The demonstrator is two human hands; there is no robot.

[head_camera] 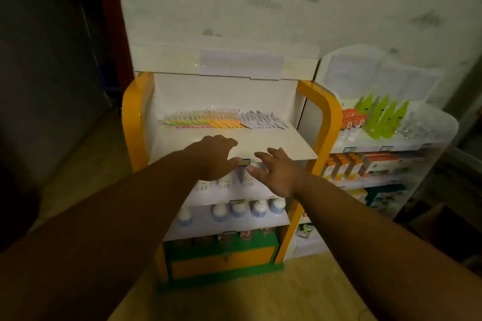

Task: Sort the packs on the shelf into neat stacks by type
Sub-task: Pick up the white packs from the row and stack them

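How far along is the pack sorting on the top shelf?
Done: packs seem grouped by colour at the back of the top shelf, with coloured packs left and silver packs right. In hand: nothing; the left hand and right hand are open near the shelf's front edge, apart from the packs. Left: both groups lie fanned in overlapping rows, not neat stacks, so stacking looks undone.

Orange tubes bear a large "D" — all else too blurred.
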